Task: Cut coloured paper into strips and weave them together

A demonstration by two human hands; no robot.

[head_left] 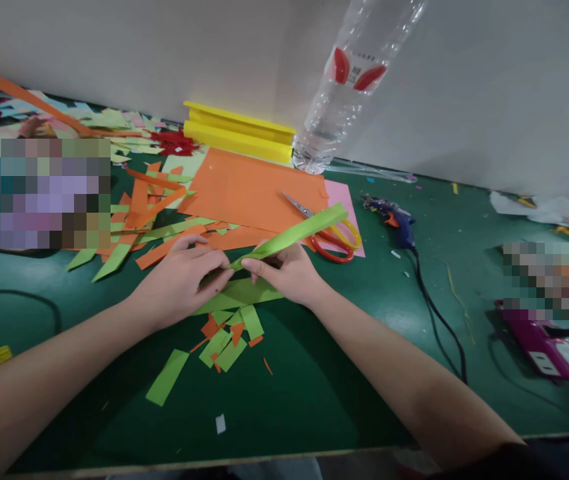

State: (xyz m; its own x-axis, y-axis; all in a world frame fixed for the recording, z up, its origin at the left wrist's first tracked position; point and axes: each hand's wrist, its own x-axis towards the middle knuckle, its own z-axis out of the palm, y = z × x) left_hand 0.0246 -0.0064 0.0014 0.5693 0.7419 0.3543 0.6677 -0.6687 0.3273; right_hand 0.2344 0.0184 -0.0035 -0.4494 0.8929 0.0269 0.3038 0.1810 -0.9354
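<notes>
Between my two hands is a bright green paper strip, folded lengthwise and rising to the right. My left hand pinches its lower end with thumb and fingertips. Closed around the strip a little further up is my right hand, its thumb on top. Another green paper strip lies flat beneath my hands. Small green and orange paper scraps are scattered nearer to me. Just past my right hand lie scissors with red and yellow handles, partly covered by the held strip.
Orange paper sheets and a pile of cut strips lie behind my hands. A yellow folded piece and a water bottle stand by the wall. Rightward are a blue glue gun with a cable and a magenta power strip.
</notes>
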